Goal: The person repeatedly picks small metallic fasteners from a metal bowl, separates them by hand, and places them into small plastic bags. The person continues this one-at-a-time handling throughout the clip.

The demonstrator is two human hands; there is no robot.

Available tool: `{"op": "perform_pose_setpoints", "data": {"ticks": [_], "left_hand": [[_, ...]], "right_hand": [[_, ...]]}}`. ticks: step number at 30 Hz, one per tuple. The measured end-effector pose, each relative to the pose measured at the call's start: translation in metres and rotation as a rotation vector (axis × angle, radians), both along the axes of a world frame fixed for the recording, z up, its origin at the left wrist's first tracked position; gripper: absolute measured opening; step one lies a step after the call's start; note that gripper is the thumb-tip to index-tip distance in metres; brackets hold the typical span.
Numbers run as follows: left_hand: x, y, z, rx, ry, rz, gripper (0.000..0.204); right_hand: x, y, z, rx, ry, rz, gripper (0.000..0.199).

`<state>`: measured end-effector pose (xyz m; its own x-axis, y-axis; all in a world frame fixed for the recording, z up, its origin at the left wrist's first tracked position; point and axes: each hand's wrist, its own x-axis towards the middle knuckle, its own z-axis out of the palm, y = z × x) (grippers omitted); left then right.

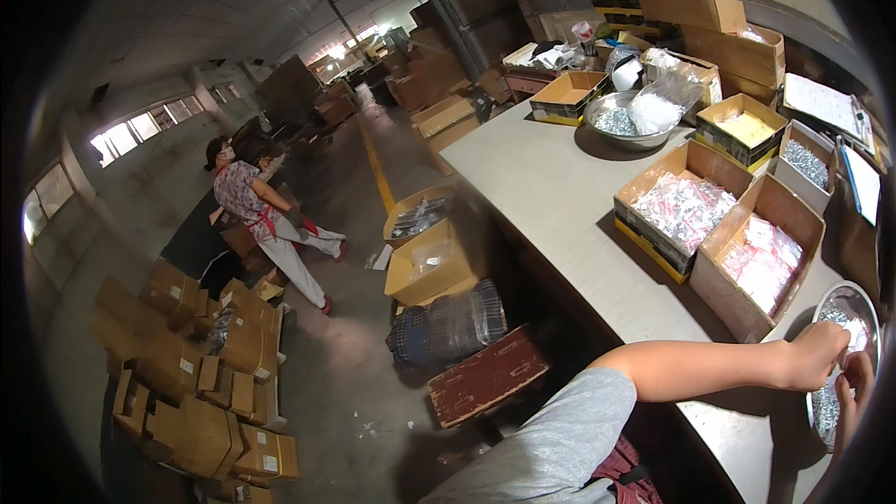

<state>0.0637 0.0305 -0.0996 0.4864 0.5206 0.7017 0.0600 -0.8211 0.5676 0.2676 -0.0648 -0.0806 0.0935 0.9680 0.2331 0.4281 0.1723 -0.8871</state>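
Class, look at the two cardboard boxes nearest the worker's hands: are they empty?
No. Both cardboard boxes hold small clear packets, beside the left hand.

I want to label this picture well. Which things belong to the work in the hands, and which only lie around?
In use:
left hand
right hand
near metal bowl of small silvery parts

Lying about:
boxes of filled bags
far metal bowl
floor cartons
seated person

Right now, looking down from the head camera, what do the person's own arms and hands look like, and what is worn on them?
The left arm has a short grey sleeve that ends above the elbow; the forearm below it is bare. The left hand is bare: no glove, watch or ring shows. The right hand sits at the picture's rim, also ungloved, with little of its arm in view. A dark red garment shows beneath the sleeve.
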Motion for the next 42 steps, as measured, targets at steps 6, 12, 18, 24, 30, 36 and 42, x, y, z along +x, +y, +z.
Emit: {"op": "perform_pose_setpoints", "data": {"ticks": [6,12,18,24,30,36,42], "left_hand": [[-0.009,-0.004,0.007,0.017,-0.039,0.014,0.020],[-0.019,-0.009,0.027,0.016,-0.062,-0.023,0.009],[-0.019,-0.008,0.020,0.002,-0.046,-0.059,0.005],[-0.027,-0.009,0.026,0.019,-0.053,-0.055,0.005],[-0.037,-0.013,0.055,0.357,-0.066,0.139,0.017],[-0.037,-0.023,0.049,0.048,-0.030,-0.039,0.022],[-0.033,-0.022,0.051,-0.232,-0.057,-0.177,0.022]], "right_hand": [[-0.002,0.007,0.018,0.039,-0.159,-0.044,0.029],[-0.032,-0.004,0.044,0.015,-0.172,-0.030,0.017],[-0.039,-0.009,0.042,0.139,-0.212,-0.001,0.012],[-0.039,-0.008,0.035,0.229,-0.268,-0.011,0.010],[-0.026,-0.004,0.036,0.185,-0.225,-0.058,0.016],[-0.025,-0.003,0.028,0.113,-0.128,0.014,0.020],[-0.001,-0.002,0.019,-0.125,0.130,0.073,0.038]]}}
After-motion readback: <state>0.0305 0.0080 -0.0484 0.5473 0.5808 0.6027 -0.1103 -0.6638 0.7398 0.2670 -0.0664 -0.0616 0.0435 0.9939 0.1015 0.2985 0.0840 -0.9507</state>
